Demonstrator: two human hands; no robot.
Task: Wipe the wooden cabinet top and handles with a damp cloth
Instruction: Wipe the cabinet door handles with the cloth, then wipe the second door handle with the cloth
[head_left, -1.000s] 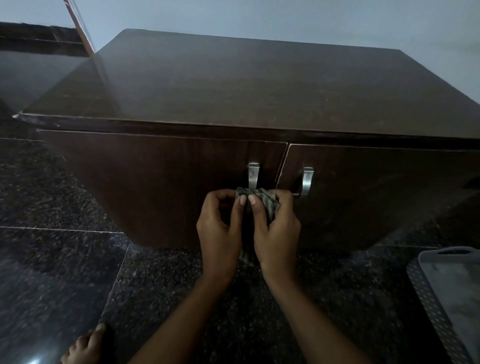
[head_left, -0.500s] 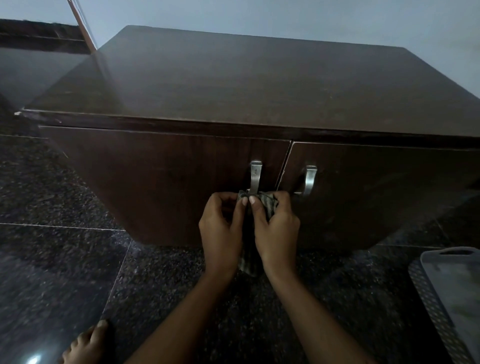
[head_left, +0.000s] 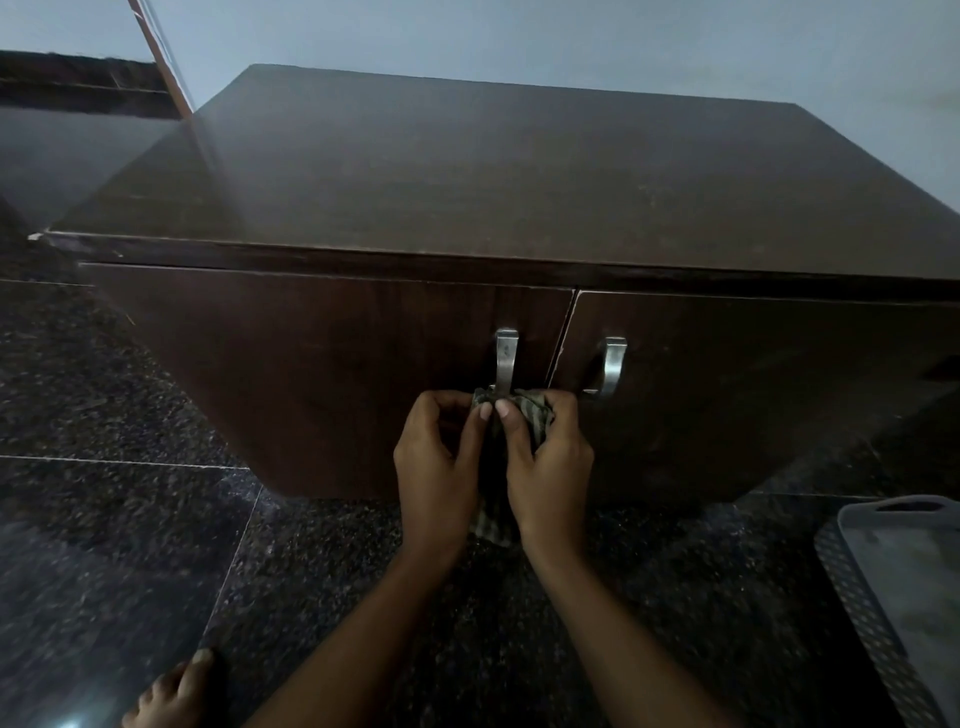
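Note:
A dark wooden cabinet (head_left: 322, 374) with a glossy top (head_left: 493, 176) fills the head view. Two metal handles sit near the seam of its doors: the left handle (head_left: 505, 358) and the right handle (head_left: 613, 366). A striped grey-green cloth (head_left: 532, 410) is bunched around the bottom of the left handle, its tail hanging between my wrists. My left hand (head_left: 434, 457) and my right hand (head_left: 550, 462) both pinch the cloth, thumbs touching, just below that handle. The handle's lower end is hidden by the cloth.
Dark speckled granite floor (head_left: 114, 519) surrounds the cabinet. A grey perforated plastic basket (head_left: 904, 587) lies at the lower right. My bare foot (head_left: 171, 696) shows at the bottom left. A slanted pole (head_left: 161, 57) leans at the cabinet's back left, against a pale wall (head_left: 571, 36).
Both hands with the cloth stay at the left handle's base, shifting only slightly. The camera has edged a little, so the cabinet sits marginally higher in view.

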